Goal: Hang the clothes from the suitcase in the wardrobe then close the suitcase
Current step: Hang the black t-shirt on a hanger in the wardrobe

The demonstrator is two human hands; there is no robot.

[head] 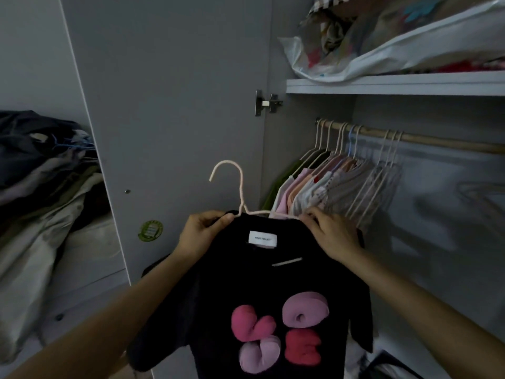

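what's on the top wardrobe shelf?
On the shelf lies a white plastic bag stuffed with colourful fabric, checked cloth above it. Contents farther back are hidden by the bag.

Black T-shirt [262, 296] with puffy pink letters hangs upright on pale hanger [240, 192].

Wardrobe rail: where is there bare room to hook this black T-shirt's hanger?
The wooden wardrobe rail is bare to the right of the last pale wire hangers, out to the picture's edge. Its left end is crowded with hung pastel clothes. The white shelf above is filled by a plastic bag.
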